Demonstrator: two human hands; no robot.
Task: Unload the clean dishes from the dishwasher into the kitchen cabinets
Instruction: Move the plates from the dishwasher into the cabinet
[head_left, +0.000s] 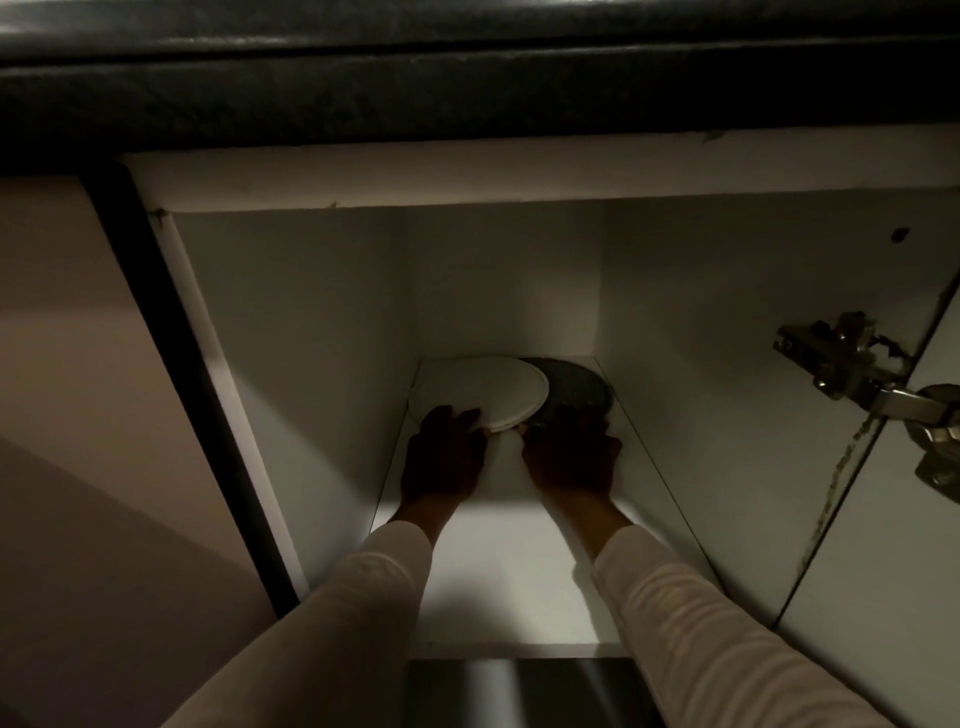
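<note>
The left hand (441, 457) pinches the near rim of the white plate (483, 387) directly ahead of it. The right hand (571, 457) touches the dark plate (576, 384) at its fingertips. In the dim light it cannot be determined how far that hand closes.

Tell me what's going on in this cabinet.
A person in white long sleeves reaches both hands into an open lower cabinet under a dark countertop. The left hand holds the near rim of a white plate at the back left. The right hand is on the near edge of a dark grey plate beside it, which the white plate partly overlaps. It is too dim to tell how the right hand grips.
</note>
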